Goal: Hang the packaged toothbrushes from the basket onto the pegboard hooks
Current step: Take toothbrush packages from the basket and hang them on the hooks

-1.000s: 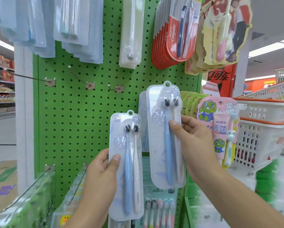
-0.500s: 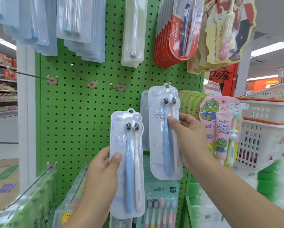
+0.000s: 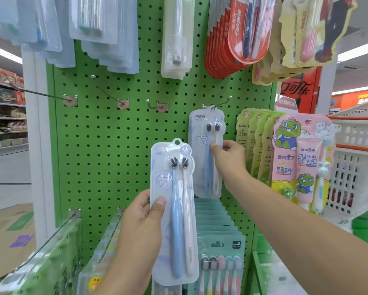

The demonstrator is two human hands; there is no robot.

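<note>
Hanging a toothbrush pack on a hook

Right hand (image 3: 225,154) pinches one pack (image 3: 206,152), its hole on the hook (image 3: 221,104); left hand (image 3: 142,222) grips a spare pack (image 3: 174,211). Released too early, it could slide off.

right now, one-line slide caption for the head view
Right hand slides a twin toothbrush pack onto a pegboard hook while the left hand holds a second pack ready.
</note>
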